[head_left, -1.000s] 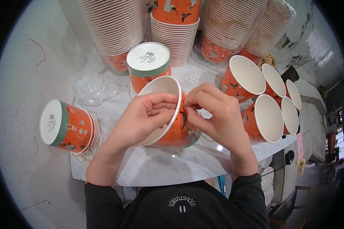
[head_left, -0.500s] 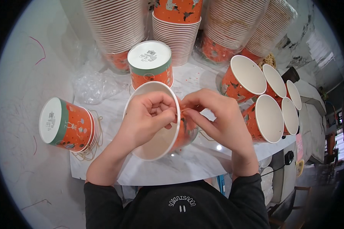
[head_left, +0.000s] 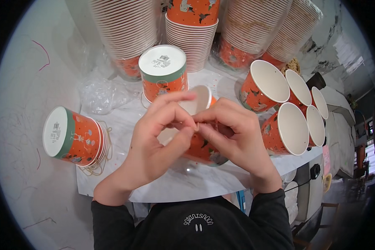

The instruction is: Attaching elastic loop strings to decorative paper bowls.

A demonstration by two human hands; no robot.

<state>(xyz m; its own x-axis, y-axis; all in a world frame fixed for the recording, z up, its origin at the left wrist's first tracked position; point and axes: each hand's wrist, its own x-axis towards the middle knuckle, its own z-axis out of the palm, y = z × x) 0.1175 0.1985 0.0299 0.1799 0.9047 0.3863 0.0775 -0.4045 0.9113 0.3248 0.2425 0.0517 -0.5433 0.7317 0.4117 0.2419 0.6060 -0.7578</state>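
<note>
Pinching small pale bit (head_left: 197, 126) mid-frame, fingers of left hand (head_left: 154, 143) and right hand (head_left: 233, 135) together over bucket (head_left: 202, 151); likely light, crushable, best held by rim (head_left: 209, 98).

Looks like a home, probably a living area, judging by a grey sofa (head_left: 341, 146) at the right, a wooden chair (head_left: 330, 205) at the lower right, marble-patterned wall panelling (head_left: 327, 41) and pen scribbles (head_left: 48, 56) across the pale left-hand wall (head_left: 25, 96).
</note>
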